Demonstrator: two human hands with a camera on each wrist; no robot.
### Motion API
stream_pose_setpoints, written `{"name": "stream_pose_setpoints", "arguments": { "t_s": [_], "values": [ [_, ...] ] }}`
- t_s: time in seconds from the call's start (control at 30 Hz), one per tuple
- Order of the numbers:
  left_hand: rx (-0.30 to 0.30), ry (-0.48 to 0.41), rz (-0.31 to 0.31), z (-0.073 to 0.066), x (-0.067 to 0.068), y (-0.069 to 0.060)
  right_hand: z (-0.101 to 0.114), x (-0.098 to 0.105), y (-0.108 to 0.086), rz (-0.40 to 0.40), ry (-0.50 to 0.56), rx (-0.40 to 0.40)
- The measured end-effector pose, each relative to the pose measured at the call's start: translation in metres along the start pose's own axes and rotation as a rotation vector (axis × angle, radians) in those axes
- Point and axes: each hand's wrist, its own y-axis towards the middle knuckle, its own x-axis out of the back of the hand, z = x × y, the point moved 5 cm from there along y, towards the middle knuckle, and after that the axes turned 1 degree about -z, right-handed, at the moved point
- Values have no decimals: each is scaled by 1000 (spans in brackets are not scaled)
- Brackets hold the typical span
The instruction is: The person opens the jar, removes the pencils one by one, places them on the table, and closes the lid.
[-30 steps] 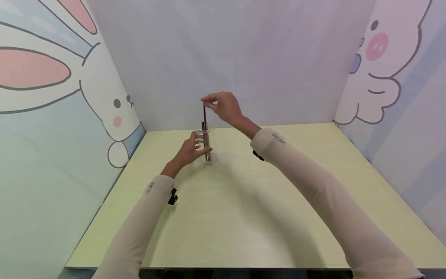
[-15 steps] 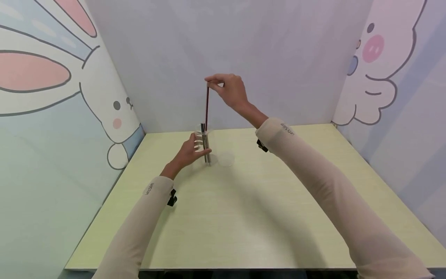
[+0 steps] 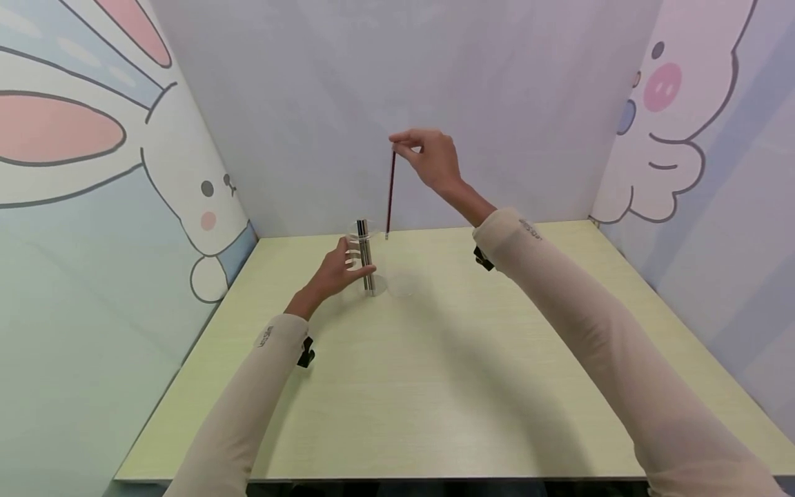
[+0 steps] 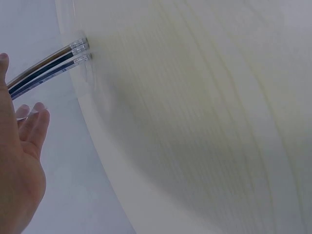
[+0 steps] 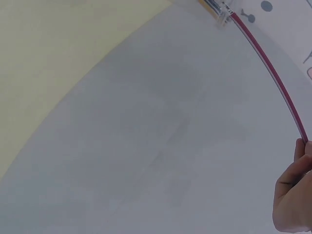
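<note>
My right hand (image 3: 435, 160) pinches the top end of a thin dark red stick (image 3: 390, 193), which hangs nearly upright above the table's back edge. In the right wrist view the red stick (image 5: 275, 73) runs up from my fingertips. A clear cylindrical container (image 3: 373, 238) stands at the back of the table, with several dark and brownish sticks (image 3: 365, 255) upright inside. Around its left side my left hand (image 3: 332, 275) curls, thumb across the front. The left wrist view shows the lower ends of the sticks (image 4: 46, 67) inside the clear wall.
A round clear disc (image 3: 404, 284) lies on the table (image 3: 435, 386), just right of the container. A grey wall (image 3: 497, 117) rises behind the table, and walls with cartoon animals stand on both sides.
The right hand has raised the red stick out of the container and shifted it to the right. The left hand stays around the container.
</note>
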Motion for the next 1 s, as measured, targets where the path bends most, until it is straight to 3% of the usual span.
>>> {"name": "stream_pose_setpoints", "arguments": {
  "t_s": [0.57,1.0],
  "values": [
    [-5,-2,-1,3,4,-3,-91,-48,-76,245,-56,-115],
    [-5,-10,-6,4,3,-1,-121,-76,-106,182,-71,-203]
  ]
}}
